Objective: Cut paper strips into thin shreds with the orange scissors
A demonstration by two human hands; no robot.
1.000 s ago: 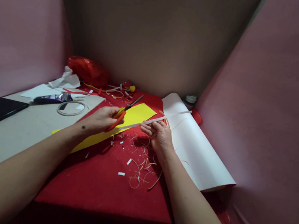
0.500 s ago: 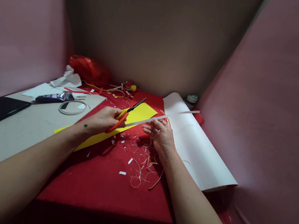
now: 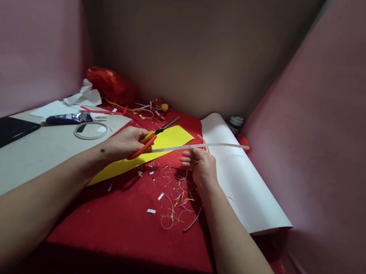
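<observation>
A thin whitish strip [image 3: 181,147] crosses above the yellow sheet [image 3: 168,140], reaching past its right edge and over the white roll [image 3: 235,177]. The left hand [image 3: 130,141] is wrapped round the orange-handled scissors [image 3: 159,131] over the sheet, seemingly pinching the strip's near end too; the blades point away, off the strip. Just right of the sheet, the right hand [image 3: 203,165] has its fingers loosely curled by the strip; whether they grip it, I can't tell. Some cutting looks done, judging by the scraps [image 3: 151,211] and curly threads [image 3: 167,218] lying nearer the person than the sheet. This strip shows no cut yet between the hands. Left of the sheet, a grey board [image 3: 37,155] bears a dark tube [image 3: 68,118].
</observation>
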